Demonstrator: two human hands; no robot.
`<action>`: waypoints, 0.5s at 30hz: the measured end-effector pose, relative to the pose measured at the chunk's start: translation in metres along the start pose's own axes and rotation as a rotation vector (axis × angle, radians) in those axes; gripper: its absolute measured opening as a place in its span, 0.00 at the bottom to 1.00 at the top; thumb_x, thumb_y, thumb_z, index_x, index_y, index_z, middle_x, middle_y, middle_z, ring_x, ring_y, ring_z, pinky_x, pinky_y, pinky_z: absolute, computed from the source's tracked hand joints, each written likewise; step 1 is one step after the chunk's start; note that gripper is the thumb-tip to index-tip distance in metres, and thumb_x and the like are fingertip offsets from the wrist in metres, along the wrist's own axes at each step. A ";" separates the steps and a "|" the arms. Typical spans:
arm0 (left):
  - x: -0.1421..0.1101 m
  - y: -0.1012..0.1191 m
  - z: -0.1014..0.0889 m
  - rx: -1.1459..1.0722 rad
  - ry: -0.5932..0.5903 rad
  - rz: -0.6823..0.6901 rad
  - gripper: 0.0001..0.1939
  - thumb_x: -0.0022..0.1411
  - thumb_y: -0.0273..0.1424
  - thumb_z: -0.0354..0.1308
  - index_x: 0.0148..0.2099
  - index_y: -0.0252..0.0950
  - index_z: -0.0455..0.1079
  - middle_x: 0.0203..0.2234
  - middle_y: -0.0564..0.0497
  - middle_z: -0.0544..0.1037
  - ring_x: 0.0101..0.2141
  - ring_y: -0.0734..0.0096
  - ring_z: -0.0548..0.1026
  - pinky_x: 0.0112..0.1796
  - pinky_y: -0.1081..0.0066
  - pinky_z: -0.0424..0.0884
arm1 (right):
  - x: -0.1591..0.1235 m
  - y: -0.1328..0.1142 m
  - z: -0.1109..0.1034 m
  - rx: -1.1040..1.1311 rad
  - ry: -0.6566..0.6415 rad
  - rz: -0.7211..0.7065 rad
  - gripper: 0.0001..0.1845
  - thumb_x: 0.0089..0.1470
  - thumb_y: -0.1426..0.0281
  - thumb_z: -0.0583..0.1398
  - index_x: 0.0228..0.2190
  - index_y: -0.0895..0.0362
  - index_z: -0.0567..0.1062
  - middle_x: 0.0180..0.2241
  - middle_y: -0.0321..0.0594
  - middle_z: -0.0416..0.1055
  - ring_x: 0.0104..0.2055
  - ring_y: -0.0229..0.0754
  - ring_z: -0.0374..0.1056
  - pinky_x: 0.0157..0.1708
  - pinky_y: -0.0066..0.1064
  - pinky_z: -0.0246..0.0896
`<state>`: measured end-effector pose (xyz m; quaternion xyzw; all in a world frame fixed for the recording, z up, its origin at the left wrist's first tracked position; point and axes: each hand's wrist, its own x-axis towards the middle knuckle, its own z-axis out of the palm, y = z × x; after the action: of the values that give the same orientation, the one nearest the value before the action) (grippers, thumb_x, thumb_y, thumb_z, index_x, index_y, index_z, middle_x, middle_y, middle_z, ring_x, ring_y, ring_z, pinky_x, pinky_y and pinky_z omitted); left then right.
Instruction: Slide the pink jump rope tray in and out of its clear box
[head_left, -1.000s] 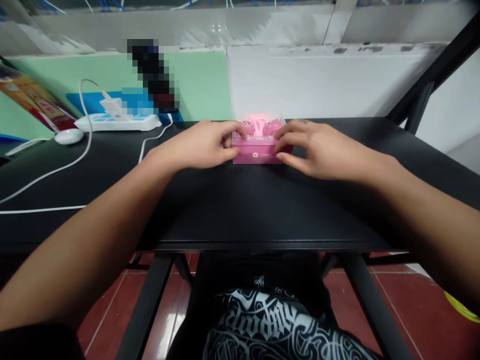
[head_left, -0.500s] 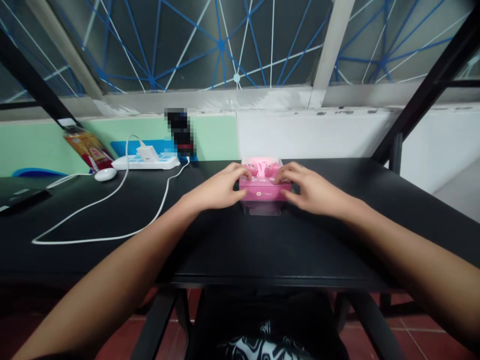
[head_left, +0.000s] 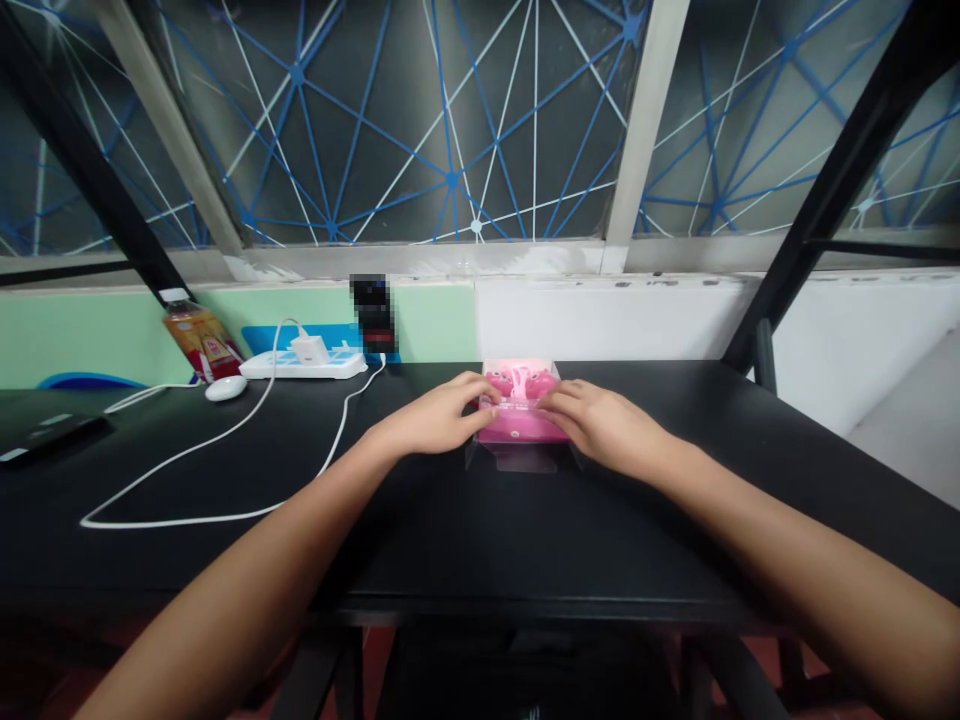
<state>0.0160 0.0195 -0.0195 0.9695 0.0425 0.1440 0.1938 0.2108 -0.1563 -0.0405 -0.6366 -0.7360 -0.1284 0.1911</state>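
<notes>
On the black table a pink box stands near the wall, with clear plastic around its upper part and a clear flap sticking out in front. Inside lies a pink item with two rounded parts, whose kind I cannot make out. My left hand holds the box's left side, thumb at the front and fingers over the top edge. My right hand pinches the front right top edge, its fingers and thumb close together. The fingertips partly cover the box's corners.
To the left lie a white power strip with a charger, a white mouse and a looping white cable. A drink bottle leans behind them. A dark flat device lies far left. Black frame bars slant upward.
The view has tipped upward, so everything sits lower. My right hand's fingers have moved inward along the box's front edge and drawn closer to the thumb. My left hand stays at the left side.
</notes>
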 end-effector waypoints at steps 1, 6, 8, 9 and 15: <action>0.000 0.001 0.000 -0.005 0.006 0.002 0.13 0.68 0.36 0.47 0.49 0.39 0.69 0.49 0.47 0.69 0.49 0.66 0.69 0.50 0.66 0.65 | -0.002 -0.001 -0.003 0.018 -0.021 0.014 0.15 0.63 0.67 0.52 0.48 0.55 0.71 0.48 0.46 0.70 0.50 0.48 0.66 0.48 0.43 0.65; 0.001 -0.001 -0.003 0.012 0.033 0.006 0.15 0.67 0.38 0.51 0.53 0.42 0.69 0.50 0.48 0.70 0.48 0.66 0.71 0.48 0.67 0.66 | -0.010 -0.012 -0.016 0.026 -0.143 -0.019 0.44 0.46 0.55 0.67 0.60 0.56 0.61 0.60 0.54 0.58 0.61 0.59 0.55 0.55 0.50 0.58; 0.001 -0.002 -0.004 0.059 0.050 -0.001 0.15 0.66 0.38 0.53 0.52 0.43 0.70 0.51 0.48 0.70 0.48 0.66 0.71 0.49 0.67 0.65 | -0.010 -0.024 -0.020 -0.041 -0.144 -0.082 0.31 0.53 0.59 0.63 0.56 0.56 0.68 0.59 0.55 0.61 0.62 0.61 0.54 0.56 0.54 0.54; 0.001 -0.002 -0.004 0.086 0.059 -0.010 0.14 0.66 0.39 0.53 0.51 0.44 0.71 0.51 0.49 0.71 0.47 0.65 0.71 0.49 0.67 0.65 | -0.010 -0.031 -0.022 -0.048 -0.156 -0.112 0.22 0.57 0.63 0.60 0.52 0.55 0.72 0.57 0.53 0.63 0.60 0.59 0.57 0.55 0.53 0.55; 0.007 0.005 -0.002 0.252 0.158 -0.139 0.17 0.66 0.46 0.50 0.51 0.46 0.71 0.51 0.51 0.72 0.43 0.63 0.74 0.43 0.66 0.67 | -0.014 -0.058 -0.038 0.211 -0.281 -0.167 0.11 0.56 0.74 0.56 0.35 0.53 0.79 0.37 0.38 0.77 0.39 0.42 0.72 0.41 0.33 0.66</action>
<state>0.0222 0.0169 -0.0144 0.9665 0.1425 0.1995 0.0760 0.1593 -0.1940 -0.0093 -0.5614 -0.8151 0.0244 0.1406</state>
